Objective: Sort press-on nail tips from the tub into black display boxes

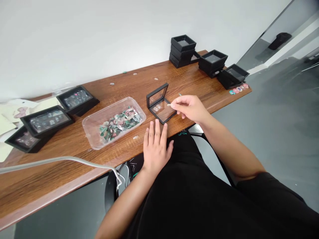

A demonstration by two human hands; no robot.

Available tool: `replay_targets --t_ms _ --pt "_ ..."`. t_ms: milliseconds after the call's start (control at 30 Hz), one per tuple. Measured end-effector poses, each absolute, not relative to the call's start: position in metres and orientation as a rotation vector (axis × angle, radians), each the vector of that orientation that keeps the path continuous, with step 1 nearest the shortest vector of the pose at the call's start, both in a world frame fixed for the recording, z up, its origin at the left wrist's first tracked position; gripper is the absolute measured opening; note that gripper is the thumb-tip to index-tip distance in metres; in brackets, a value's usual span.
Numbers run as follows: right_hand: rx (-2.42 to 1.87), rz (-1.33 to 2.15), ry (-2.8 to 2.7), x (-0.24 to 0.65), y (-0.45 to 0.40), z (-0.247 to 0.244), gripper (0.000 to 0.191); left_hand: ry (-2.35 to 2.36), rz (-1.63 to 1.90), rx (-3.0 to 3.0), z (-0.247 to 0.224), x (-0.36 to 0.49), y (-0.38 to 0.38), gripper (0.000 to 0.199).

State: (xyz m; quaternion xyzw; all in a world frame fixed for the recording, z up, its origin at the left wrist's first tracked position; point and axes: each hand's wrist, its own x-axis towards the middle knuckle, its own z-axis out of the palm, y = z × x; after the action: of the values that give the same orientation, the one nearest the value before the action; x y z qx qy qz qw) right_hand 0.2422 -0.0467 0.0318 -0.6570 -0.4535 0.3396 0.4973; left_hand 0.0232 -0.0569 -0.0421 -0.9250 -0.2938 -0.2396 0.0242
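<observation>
My right hand point(188, 107) pinches a small pale press-on nail point(169, 105) between thumb and fingertips, over the right side of an open black display case point(163, 121). The lid point(157, 95) of the case stands up on its left side, with a clear window. A few small clear nails point(157, 108) lie inside the case near the hinge. My left hand point(156, 146) lies flat with fingers spread at the table's front edge, its fingertips close to the case's near corner. Whether they touch the case, I cannot tell.
Left of the case is a clear plastic tub point(91, 137) of green, pink and white nails. Filled black cases point(47, 120) and papers point(18, 108) lie farther left. Stacked black cases point(182, 49) stand at the back right. A white cable point(62, 158) crosses the wooden table point(129, 83).
</observation>
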Motion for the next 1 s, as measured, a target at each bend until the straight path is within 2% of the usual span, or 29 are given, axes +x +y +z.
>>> replay_targets --t_ms 167,233,633,1000 --pt "-1.833 0.753 -1.325 0.249 -0.024 0.02 0.016 -0.964 -0.684 -2.907 -0.038 0.033 -0.048 0.081" --pt "-1.924 0.679 -1.39 0.249 -0.02 0.02 0.013 -0.937 -0.66 -2.931 -0.038 0.034 -0.044 0.078" --pt "-2.294 0.359 -1.605 0.23 -0.015 0.033 0.024 -0.851 -0.612 -2.945 -0.037 0.029 -0.046 0.073" --pt "-2.172 0.258 -1.765 0.225 -0.018 0.027 0.016 -0.911 -0.614 -2.949 -0.039 0.03 -0.05 0.072"
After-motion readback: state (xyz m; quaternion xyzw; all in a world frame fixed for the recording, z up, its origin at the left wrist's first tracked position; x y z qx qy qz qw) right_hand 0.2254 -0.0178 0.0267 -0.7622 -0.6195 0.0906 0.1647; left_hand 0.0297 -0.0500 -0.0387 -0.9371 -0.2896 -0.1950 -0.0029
